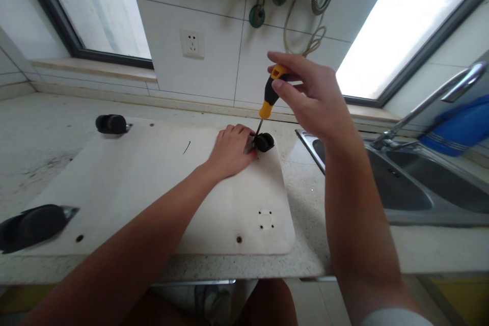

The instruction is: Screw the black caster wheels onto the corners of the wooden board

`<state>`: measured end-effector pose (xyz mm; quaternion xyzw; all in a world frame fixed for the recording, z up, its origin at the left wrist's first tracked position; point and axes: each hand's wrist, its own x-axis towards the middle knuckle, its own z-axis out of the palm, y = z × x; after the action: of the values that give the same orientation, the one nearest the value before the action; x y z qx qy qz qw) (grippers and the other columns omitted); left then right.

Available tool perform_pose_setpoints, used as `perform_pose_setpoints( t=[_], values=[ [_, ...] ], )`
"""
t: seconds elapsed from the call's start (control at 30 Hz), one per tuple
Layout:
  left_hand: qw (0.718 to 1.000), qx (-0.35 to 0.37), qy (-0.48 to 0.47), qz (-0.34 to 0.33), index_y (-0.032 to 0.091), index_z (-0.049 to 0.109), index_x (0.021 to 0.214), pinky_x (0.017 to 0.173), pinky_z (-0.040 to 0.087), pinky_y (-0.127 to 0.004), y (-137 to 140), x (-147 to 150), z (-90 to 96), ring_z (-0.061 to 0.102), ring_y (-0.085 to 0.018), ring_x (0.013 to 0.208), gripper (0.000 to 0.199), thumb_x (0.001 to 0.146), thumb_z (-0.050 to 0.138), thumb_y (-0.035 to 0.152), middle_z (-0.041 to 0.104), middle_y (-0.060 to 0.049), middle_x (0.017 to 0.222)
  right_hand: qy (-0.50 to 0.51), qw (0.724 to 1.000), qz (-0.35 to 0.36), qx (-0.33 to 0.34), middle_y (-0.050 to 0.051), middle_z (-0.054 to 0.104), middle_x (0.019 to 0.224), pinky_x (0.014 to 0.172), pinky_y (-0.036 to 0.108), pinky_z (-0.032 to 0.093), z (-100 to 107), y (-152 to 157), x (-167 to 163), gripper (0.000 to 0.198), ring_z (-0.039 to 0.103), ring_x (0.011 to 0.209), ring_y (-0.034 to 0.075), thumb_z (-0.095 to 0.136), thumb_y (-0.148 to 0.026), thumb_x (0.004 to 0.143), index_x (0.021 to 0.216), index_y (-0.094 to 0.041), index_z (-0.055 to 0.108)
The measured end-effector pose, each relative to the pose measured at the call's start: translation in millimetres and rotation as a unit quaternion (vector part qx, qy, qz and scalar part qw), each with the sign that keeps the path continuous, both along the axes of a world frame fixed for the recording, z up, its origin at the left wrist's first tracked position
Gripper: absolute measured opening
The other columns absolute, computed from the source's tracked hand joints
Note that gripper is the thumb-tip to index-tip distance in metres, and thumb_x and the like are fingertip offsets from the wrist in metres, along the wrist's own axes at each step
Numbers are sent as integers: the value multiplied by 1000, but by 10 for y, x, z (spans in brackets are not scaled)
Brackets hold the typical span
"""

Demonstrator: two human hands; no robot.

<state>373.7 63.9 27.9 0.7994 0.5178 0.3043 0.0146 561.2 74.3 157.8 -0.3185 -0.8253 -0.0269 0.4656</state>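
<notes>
My right hand (311, 91) grips a yellow and black screwdriver (270, 92) by its handle, the shaft pointing down. Its tip reaches the mount of a black caster wheel (264, 141) at the far right corner of a white board (214, 204). Against that caster's metal plate, my left hand (234, 150) presses with fingers closed around its left side. Two more black casters, a far one (110, 124) and a near one (34, 226), sit at the board's left end. Small screw holes (266, 219) mark the near right corner, where no caster is fixed.
The board lies on a speckled stone counter (309, 214). To the right is a double steel sink (401, 188) with a tall faucet (431, 102) and a blue item (458, 127) behind. A wall socket (192, 43), pipe valves (257, 15) and a hanging cable (315, 41) are on the tiled wall.
</notes>
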Motion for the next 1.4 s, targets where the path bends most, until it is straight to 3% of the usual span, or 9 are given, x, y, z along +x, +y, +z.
perform_pose_setpoints(
  t=[0.23, 0.53, 0.63, 0.77, 0.9, 1.0, 1.1, 1.23, 1.4],
  values=[
    [1000, 10, -1, 3, 21, 76, 134, 114, 53, -53, 11, 7, -4, 66, -38, 133, 42, 93, 74, 32, 77, -13, 140, 67, 980, -134, 132, 12, 77, 117, 94, 51, 65, -166, 89, -175, 35, 69, 115, 33, 67, -66, 106, 118, -35, 77],
    [1000, 20, 2, 0, 21, 75, 134, 113, 52, -53, 11, 5, -11, 67, -38, 131, 39, 97, 70, 33, 77, -13, 140, 46, 994, 92, -45, 2, 79, 120, 89, 42, 66, -38, 184, 66, 43, 75, 108, 25, 71, -72, 101, 134, -44, 73],
    [1000, 21, 3, 1, 20, 75, 134, 113, 52, -54, 17, 9, -14, 67, -38, 131, 40, 97, 70, 31, 77, -14, 140, 142, 989, 45, 15, 3, 75, 108, 86, 40, 64, -227, 373, -72, 42, 71, 97, 23, 73, -72, 101, 123, -36, 75],
    [1000, 19, -2, 0, 20, 77, 133, 112, 53, -53, 31, 4, -19, 67, -39, 130, 41, 93, 74, 31, 78, -14, 138, 173, 981, -34, 86, 8, 72, 115, 103, 44, 62, -329, 311, -255, 30, 68, 113, 26, 68, -60, 108, 115, -31, 73],
    [1000, 19, -1, 0, 21, 77, 133, 110, 54, -54, 38, 0, -22, 67, -40, 129, 42, 93, 75, 31, 78, -13, 139, 64, 996, 56, -18, 6, 75, 126, 109, 44, 61, -102, 39, -110, 24, 70, 123, 26, 67, -48, 108, 125, -32, 73],
    [1000, 19, 0, 0, 20, 76, 134, 110, 53, -54, 32, 2, -23, 67, -39, 129, 41, 95, 74, 31, 77, -14, 140, 0, 973, 174, -151, 5, 75, 137, 105, 43, 64, 75, -39, 128, 45, 72, 127, 26, 74, -52, 102, 143, -35, 69],
    [1000, 26, -2, -5, 20, 75, 134, 111, 53, -53, 25, 1, -27, 67, -38, 129, 39, 97, 73, 30, 77, -14, 139, 10, 959, 205, -196, 4, 77, 131, 101, 42, 65, 66, 94, 245, 60, 75, 119, 24, 80, -63, 97, 149, -36, 66],
    [1000, 27, -3, -11, 20, 75, 133, 112, 52, -53, 18, -8, -32, 66, -37, 130, 36, 98, 72, 29, 76, -13, 139, 104, 990, 67, -61, 2, 75, 109, 90, 38, 64, -196, 400, 96, 59, 72, 99, 21, 79, -74, 96, 136, -33, 66],
    [1000, 25, -6, -12, 18, 76, 134, 111, 52, -54, 22, -5, -26, 66, -38, 129, 39, 97, 72, 29, 77, -13, 139, 100, 982, -133, 89, 9, 73, 119, 96, 44, 61, -396, 384, -176, 37, 70, 113, 29, 63, -57, 110, 137, -32, 61]
  ],
)
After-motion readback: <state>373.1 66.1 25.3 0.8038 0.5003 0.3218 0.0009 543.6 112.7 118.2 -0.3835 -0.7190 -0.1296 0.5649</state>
